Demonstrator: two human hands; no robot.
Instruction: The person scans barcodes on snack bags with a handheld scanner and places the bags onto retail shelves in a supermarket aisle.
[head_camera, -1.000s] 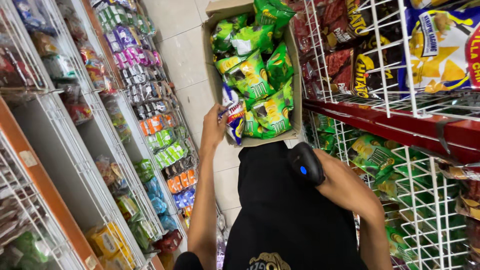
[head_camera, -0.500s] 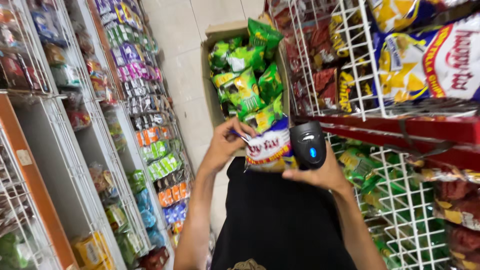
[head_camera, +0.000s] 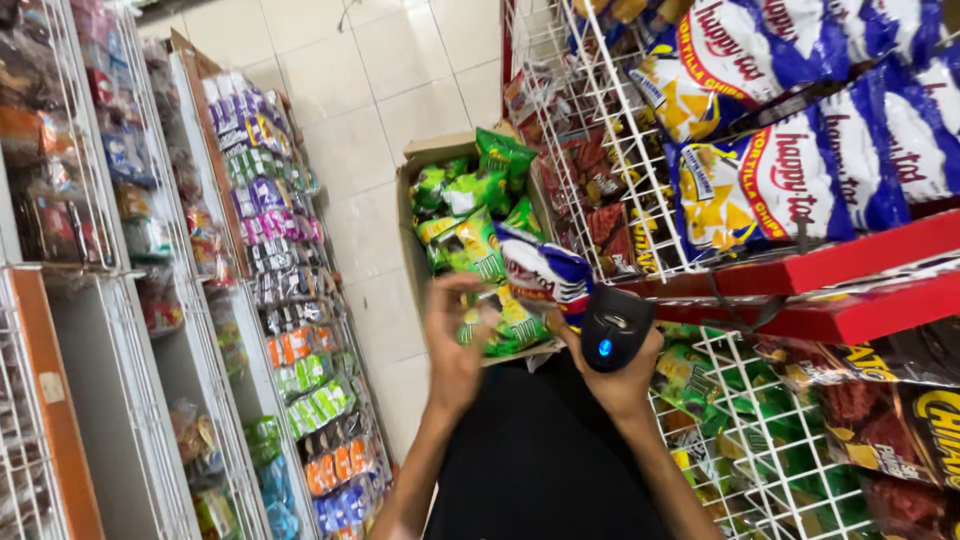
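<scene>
**Scanner and chip bag held over open carton**

Between two snack racks, in a tiled shop aisle, both bare hands are raised in front of a black shirt (head_camera: 545, 460). A black handheld barcode scanner (head_camera: 612, 327) with a small blue light is gripped in the right hand (head_camera: 625, 375), fingers wrapped under its body. A blue, white and red chip bag (head_camera: 542, 270) is seen just above and left of the scanner, touching the right thumb area; whether it is pinched by the right hand alone cannot be told. The left hand (head_camera: 455, 345) is blurred, fingers half curled, close beside the bag's lower edge; contact with the bag cannot be confirmed.

An open cardboard carton (head_camera: 408, 215) is set on the floor beyond the hands, filled with green snack bags (head_camera: 470, 225). Blue tortilla chip bags (head_camera: 790, 170) are stacked in a white wire basket (head_camera: 600, 150) on the red shelf (head_camera: 860, 270) at right. Small colourful sachets (head_camera: 265, 190) are hung along the left racks.
</scene>
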